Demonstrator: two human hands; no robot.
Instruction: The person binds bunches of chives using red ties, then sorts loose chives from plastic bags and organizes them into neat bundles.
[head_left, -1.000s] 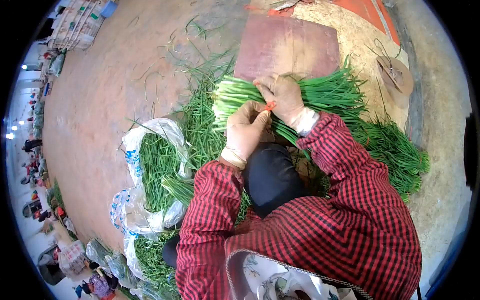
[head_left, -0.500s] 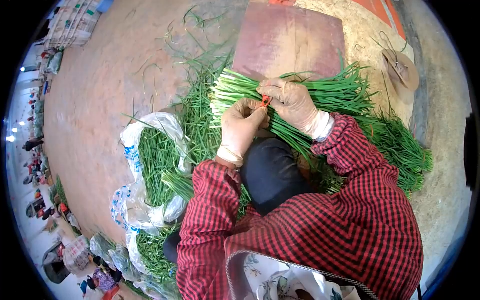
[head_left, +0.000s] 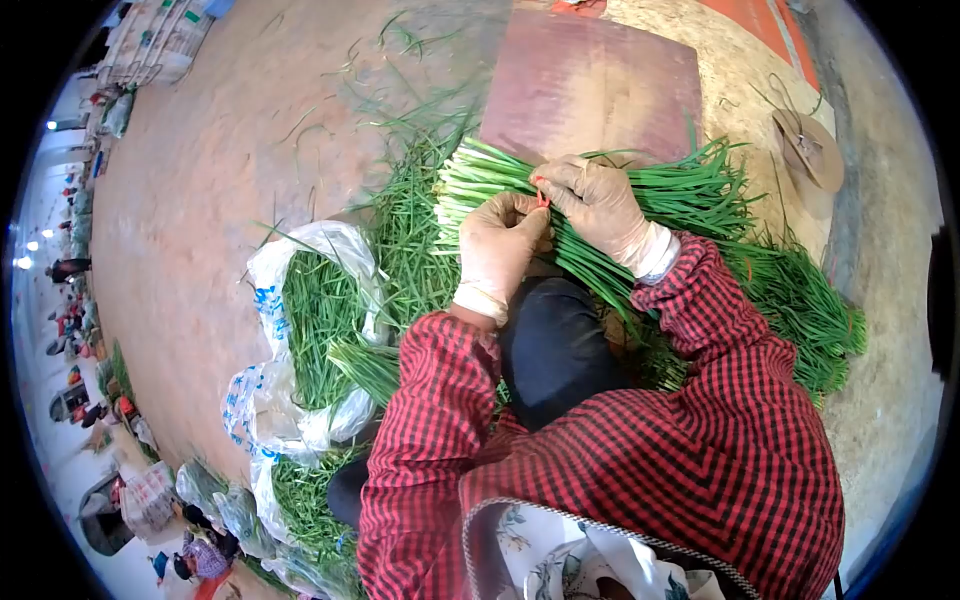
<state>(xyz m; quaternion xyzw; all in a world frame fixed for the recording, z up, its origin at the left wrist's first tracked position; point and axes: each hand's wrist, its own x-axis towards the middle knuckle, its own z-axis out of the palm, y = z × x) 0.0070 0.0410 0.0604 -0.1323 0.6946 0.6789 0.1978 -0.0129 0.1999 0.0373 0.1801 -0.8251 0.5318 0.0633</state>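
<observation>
A thick bunch of chives (head_left: 690,193) lies across my lap, pale cut ends to the left and green leaves to the right. Around its middle runs a red tie (head_left: 543,199). My left hand (head_left: 497,243), in a thin glove, is closed with thumb and finger pinching the tie on the near side. My gloved right hand (head_left: 598,205) rests over the bunch from the right, its fingertips pinched on the tie's other end. Part of the tie is hidden by my fingers.
Under the far side of the bunch is a reddish board (head_left: 600,85). A white plastic bag (head_left: 268,405) of loose greens stands at left, beside scattered leaves (head_left: 425,190). More chives (head_left: 800,315) are piled at right, near a round tan disc (head_left: 808,150). Other people work far left.
The right fingertips have drawn slightly up and away from the left pinch, with red showing at them. The whole view has shifted a little.
</observation>
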